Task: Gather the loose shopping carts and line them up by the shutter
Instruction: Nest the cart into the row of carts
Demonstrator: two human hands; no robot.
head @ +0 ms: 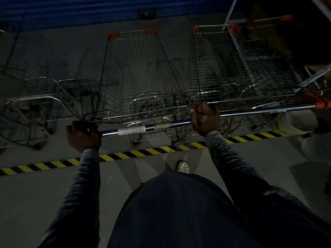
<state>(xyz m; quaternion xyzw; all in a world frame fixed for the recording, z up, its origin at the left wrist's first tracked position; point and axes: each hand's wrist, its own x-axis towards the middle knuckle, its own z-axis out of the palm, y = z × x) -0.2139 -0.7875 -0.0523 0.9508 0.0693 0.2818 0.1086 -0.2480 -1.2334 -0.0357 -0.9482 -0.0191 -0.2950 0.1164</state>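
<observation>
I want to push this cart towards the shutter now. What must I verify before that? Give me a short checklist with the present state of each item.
1. Left hand grips the handle bar: ok.
2. Right hand grips the bar: ok.
3. Middle cart holds nothing in its basket: ok.
4. Bare floor shows between its front and the blue shutter: ok.
5. Side gap to the right cart: cannot tell, too dark.
6. Shoe is behind the hazard stripe: ok.
</observation>
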